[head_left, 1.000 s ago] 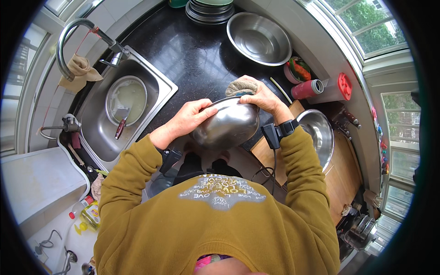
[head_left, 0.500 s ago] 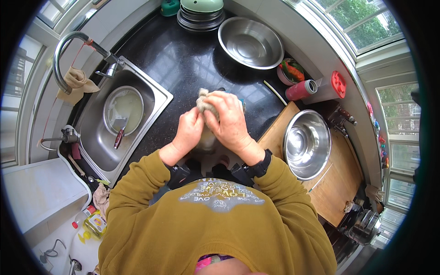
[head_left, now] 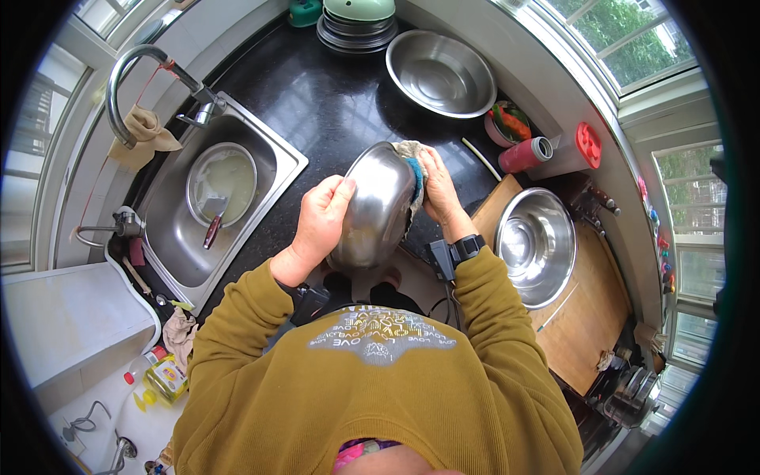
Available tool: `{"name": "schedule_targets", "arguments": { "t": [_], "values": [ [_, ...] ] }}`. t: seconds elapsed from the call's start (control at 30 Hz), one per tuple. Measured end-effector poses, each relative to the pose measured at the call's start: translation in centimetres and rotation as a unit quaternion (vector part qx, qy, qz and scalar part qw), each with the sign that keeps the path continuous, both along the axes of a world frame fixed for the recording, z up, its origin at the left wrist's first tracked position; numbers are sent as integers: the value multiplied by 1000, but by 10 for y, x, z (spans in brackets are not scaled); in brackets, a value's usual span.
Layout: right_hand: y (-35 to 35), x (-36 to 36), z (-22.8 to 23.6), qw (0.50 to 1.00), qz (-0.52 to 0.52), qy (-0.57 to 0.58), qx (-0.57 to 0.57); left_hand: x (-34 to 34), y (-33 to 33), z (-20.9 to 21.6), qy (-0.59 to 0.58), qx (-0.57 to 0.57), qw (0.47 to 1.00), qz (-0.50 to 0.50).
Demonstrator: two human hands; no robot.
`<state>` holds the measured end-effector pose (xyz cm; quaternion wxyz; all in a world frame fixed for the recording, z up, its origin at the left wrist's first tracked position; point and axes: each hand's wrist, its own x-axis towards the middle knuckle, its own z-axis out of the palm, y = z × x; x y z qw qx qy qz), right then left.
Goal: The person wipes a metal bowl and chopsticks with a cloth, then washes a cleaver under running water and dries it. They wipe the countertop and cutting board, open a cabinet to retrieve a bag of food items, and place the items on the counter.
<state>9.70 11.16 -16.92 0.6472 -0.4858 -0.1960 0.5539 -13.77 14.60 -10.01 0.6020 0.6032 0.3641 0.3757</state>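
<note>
A stainless steel basin (head_left: 374, 207) is tipped on its side in front of my body, its rounded outside turned toward me. My left hand (head_left: 323, 218) grips it at the left, thumb up on the metal. At the right side my right hand (head_left: 443, 190) is closed on a greyish cloth (head_left: 410, 149) with a blue patch, which lies against the basin. The basin's inside is hidden from view.
At left, a sink (head_left: 261, 166) holds a pan (head_left: 233, 182) of cloudy liquid and a red-handled spatula (head_left: 214, 222). Another steel basin (head_left: 443, 75) stands at the back. A third basin (head_left: 532, 249) sits on the wooden board (head_left: 586, 317) at right.
My hands were close together on the bunched cloth. Now they are apart: the left holds the basin, tipped up into plain view, and the right has the cloth at its right side.
</note>
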Motion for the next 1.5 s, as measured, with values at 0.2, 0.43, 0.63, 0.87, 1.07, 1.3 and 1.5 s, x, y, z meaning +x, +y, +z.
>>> {"name": "schedule_targets", "arguments": {
  "t": [0.2,0.43,0.63,0.87,1.07,1.3,1.5],
  "values": [
    [-17,-16,-8,997,-58,46,-32,2,15,10,-92,-84,989,77],
    [-34,-54,-7,990,-124,-46,44,16,43,12,-218,-122,952,174],
    [-39,-97,15,872,-114,-436,192,20,63,13,-218,-104,948,207],
    [-29,-113,67,649,-32,-710,272,31,55,17,-167,-67,958,223],
    [-2,-114,112,648,-55,-713,262,29,60,40,-157,-4,967,199],
    [13,-118,137,660,-115,-701,243,32,60,52,-170,8,969,179],
    [55,-81,144,703,-122,-662,230,46,37,29,-103,-6,983,155]
  ]
}}
